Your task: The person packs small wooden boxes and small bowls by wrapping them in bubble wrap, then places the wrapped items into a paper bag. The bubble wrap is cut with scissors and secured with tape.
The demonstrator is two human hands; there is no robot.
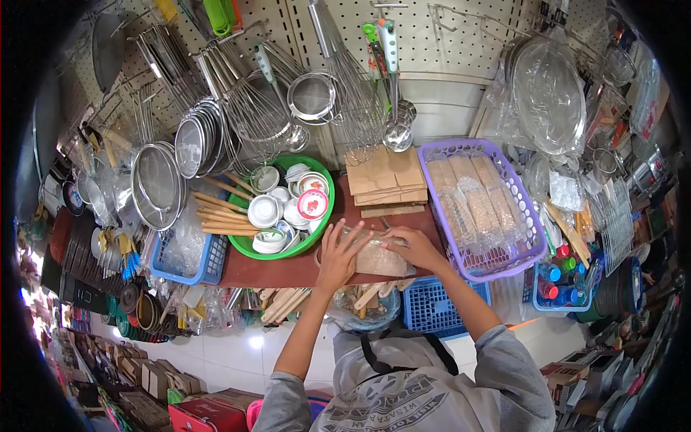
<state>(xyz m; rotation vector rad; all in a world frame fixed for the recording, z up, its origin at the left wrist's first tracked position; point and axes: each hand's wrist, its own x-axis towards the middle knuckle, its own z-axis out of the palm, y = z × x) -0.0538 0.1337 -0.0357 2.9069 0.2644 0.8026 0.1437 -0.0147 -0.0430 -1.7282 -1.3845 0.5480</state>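
A brown package in clear bubble wrap (pixel 379 261) lies on the red-brown tabletop, between my two hands. My left hand (pixel 340 253) rests at the package's left side, its fingers spread and stretched out. From the right, my right hand (pixel 415 249) reaches over the package; its thumb and fingertips come together on the wrap near the upper edge. Behind the package, flat brown cardboard pieces (pixel 386 173) are stacked. To the right, a purple basket (pixel 529 241) holds several similar bubble-wrapped brown packages.
A green basin (pixel 327 216) with small bowls and wooden-handled tools stands at the left. Beyond it is a blue basket (pixel 188 268) with plastic wrapping. Whisks (pixel 252 108), strainers (pixel 157 183) and a ladle (pixel 397 135) hang from the pegboard. A blue crate (pixel 439 306) sits below the table edge.
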